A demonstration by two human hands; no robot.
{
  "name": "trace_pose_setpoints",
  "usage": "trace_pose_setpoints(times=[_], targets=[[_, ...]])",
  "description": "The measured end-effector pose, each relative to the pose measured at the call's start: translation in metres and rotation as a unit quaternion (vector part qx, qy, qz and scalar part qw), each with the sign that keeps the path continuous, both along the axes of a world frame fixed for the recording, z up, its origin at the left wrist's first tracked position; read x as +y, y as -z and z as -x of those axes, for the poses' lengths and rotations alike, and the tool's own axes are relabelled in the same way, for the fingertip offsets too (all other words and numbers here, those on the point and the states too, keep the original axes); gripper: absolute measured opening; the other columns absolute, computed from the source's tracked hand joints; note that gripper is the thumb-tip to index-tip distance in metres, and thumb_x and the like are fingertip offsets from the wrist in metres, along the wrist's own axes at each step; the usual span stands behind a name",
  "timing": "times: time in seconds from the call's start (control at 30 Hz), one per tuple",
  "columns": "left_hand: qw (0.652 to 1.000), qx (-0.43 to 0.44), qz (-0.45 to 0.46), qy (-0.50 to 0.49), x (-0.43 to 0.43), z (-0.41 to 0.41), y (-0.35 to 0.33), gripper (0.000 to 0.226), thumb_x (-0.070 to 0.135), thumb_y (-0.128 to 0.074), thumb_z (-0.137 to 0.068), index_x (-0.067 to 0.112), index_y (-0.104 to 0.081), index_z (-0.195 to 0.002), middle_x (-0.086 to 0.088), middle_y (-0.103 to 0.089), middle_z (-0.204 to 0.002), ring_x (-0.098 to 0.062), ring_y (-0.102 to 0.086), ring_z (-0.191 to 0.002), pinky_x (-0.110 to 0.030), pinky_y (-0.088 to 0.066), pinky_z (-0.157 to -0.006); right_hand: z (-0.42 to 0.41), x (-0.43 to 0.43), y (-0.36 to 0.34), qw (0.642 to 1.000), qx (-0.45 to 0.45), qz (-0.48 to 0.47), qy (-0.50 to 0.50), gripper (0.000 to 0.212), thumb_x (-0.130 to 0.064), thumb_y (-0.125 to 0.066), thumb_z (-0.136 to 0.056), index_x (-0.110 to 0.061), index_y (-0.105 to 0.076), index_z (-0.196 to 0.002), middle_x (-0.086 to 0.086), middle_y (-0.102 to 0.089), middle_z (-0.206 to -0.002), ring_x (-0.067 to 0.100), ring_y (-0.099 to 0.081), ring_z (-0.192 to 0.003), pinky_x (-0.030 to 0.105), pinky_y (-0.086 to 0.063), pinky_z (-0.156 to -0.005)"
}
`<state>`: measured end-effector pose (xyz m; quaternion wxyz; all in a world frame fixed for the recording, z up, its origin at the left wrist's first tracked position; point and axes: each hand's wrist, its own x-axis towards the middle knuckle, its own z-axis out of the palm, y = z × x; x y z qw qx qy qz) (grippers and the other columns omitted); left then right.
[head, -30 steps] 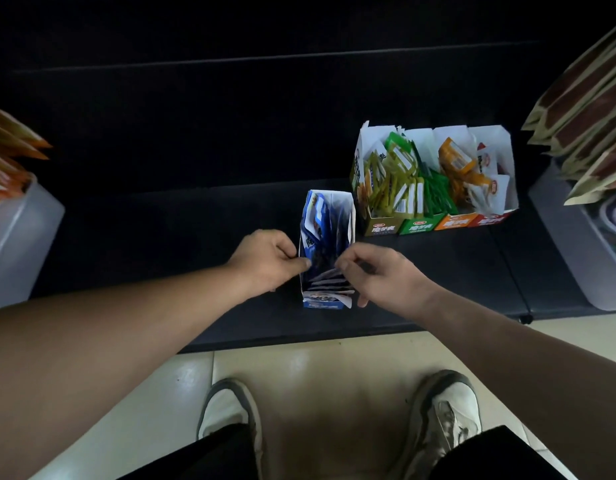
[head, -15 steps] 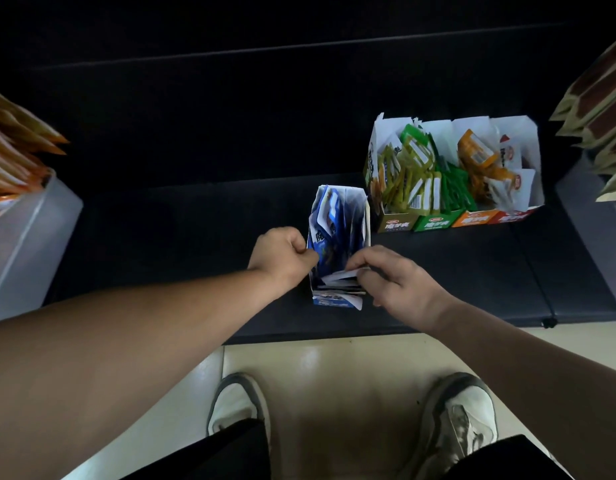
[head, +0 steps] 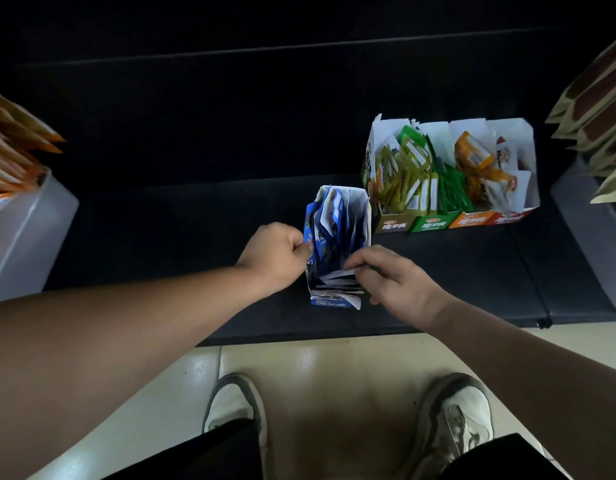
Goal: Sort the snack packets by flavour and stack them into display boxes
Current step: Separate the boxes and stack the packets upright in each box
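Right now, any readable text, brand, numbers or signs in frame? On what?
Nothing quotable.
Olive box front: white Chinese characters under a red logo, too blurred.
Green box, orange box, red box fronts: same layout, blurred.
Blue box front: print unreadable.
Packet barcodes: digits too small.

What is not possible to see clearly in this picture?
Head view only:
- left hand fingertips: curled under, against the blue box.
- lower packets in it: covered by right hand and shadow.
- labels on the four-box row: too small.
- left bin and right bin: cut by edges.
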<state>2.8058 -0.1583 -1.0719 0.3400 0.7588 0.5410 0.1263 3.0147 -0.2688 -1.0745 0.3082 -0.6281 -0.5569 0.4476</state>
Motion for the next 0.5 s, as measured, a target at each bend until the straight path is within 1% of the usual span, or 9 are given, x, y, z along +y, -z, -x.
trace_pose_setpoints(times=[0.03, 0.07, 0.1, 0.17, 0.23, 0.3, 0.37, 0.4, 0.5], targets=[[1.000, 0.004, -0.021, 0.008, 0.001, 0.000, -0.007, 0.044, 0.025, -0.066, -0.096, 0.006, -0.053, -0.059, -0.004, -0.053, -0.051, -0.016, -0.045, -0.046, -0.027, -0.040, -0.048, 0.000, 0.000, 0.000, 1.000, 0.000, 0.003, 0.000, 0.020, -0.020, -0.055, -0.104, -0.031, -0.071, -0.106, -0.027, -0.060, -0.101, -0.001, -0.061, -0.085, 0.026, -0.049, -0.083], [0.999, 0.002, -0.040, 0.009, 0.003, 0.000, -0.014, 0.043, 0.025, -0.066, -0.095, 0.006, -0.052, -0.059, -0.003, -0.051, -0.051, -0.012, -0.041, -0.046, -0.026, -0.036, -0.047, 0.000, -0.001, 0.000, 1.000, 0.001, 0.007, 0.001, 0.019, -0.020, -0.055, -0.104, -0.030, -0.071, -0.107, -0.028, -0.059, -0.099, -0.004, -0.061, -0.082, 0.023, -0.046, -0.082], [0.999, -0.007, -0.053, 0.004, 0.004, 0.001, -0.021, 0.042, 0.024, -0.066, -0.094, 0.006, -0.051, -0.059, -0.002, -0.049, -0.051, -0.008, -0.038, -0.046, -0.026, -0.034, -0.047, 0.000, -0.001, 0.000, 1.000, 0.003, 0.011, 0.001, 0.019, -0.019, -0.055, -0.104, -0.030, -0.071, -0.107, -0.028, -0.059, -0.098, -0.005, -0.060, -0.080, 0.022, -0.045, -0.082], [0.997, -0.048, -0.055, -0.025, 0.010, 0.004, -0.032, 0.039, 0.020, -0.067, -0.094, 0.009, -0.048, -0.061, 0.007, -0.043, -0.050, -0.006, -0.038, -0.045, -0.019, -0.029, -0.045, 0.000, -0.001, 0.000, 1.000, 0.004, 0.018, 0.002, 0.020, -0.020, -0.055, -0.104, -0.033, -0.071, -0.104, -0.028, -0.060, -0.098, -0.005, -0.060, -0.078, 0.023, -0.044, -0.083], [0.995, -0.076, -0.042, -0.046, 0.015, 0.011, -0.040, 0.035, 0.020, -0.067, -0.094, 0.010, -0.050, -0.066, 0.011, -0.043, -0.051, -0.003, -0.038, -0.043, -0.015, -0.030, -0.046, 0.001, 0.000, -0.002, 1.000, 0.005, 0.027, 0.004, 0.022, -0.022, -0.055, -0.104, -0.037, -0.071, -0.101, -0.027, -0.060, -0.099, -0.005, -0.059, -0.078, 0.022, -0.044, -0.082], [0.996, -0.067, -0.032, -0.043, 0.015, 0.017, -0.041, 0.032, 0.021, -0.069, -0.095, 0.009, -0.054, -0.069, 0.011, -0.047, -0.052, -0.002, -0.039, -0.043, -0.017, -0.033, -0.047, 0.001, 0.000, -0.005, 0.999, 0.004, 0.039, 0.003, 0.022, -0.024, -0.054, -0.105, -0.038, -0.070, -0.101, -0.027, -0.059, -0.099, -0.006, -0.059, -0.077, 0.016, -0.042, -0.076], [0.996, -0.072, -0.005, -0.056, 0.012, 0.020, -0.034, 0.034, 0.022, -0.071, -0.095, 0.010, -0.054, -0.069, 0.006, -0.050, -0.055, -0.003, -0.039, -0.046, -0.022, -0.037, -0.051, 0.004, 0.000, -0.007, 0.999, 0.002, 0.039, 0.006, 0.021, -0.024, -0.054, -0.105, -0.037, -0.070, -0.101, -0.027, -0.059, -0.098, -0.006, -0.059, -0.076, 0.011, -0.038, -0.068], [0.994, -0.088, 0.015, -0.069, 0.010, 0.020, -0.031, 0.034, 0.022, -0.071, -0.096, 0.009, -0.053, -0.070, 0.001, -0.052, -0.057, -0.006, -0.041, -0.049, -0.024, -0.037, -0.054, 0.006, 0.000, -0.007, 0.999, 0.002, 0.035, 0.010, 0.021, -0.023, -0.055, -0.105, -0.036, -0.070, -0.101, -0.026, -0.059, -0.097, -0.005, -0.060, -0.075, 0.011, -0.038, -0.068], [0.989, -0.113, 0.057, -0.082, 0.007, 0.013, -0.028, 0.024, 0.021, -0.065, -0.100, 0.004, -0.055, -0.086, -0.021, -0.066, -0.073, -0.016, -0.052, -0.059, -0.030, -0.042, -0.056, 0.008, 0.000, -0.007, 0.999, 0.000, 0.026, 0.023, 0.020, -0.020, -0.055, -0.105, -0.031, -0.071, -0.102, -0.028, -0.059, -0.095, -0.003, -0.059, -0.075, 0.009, -0.038, -0.069]])
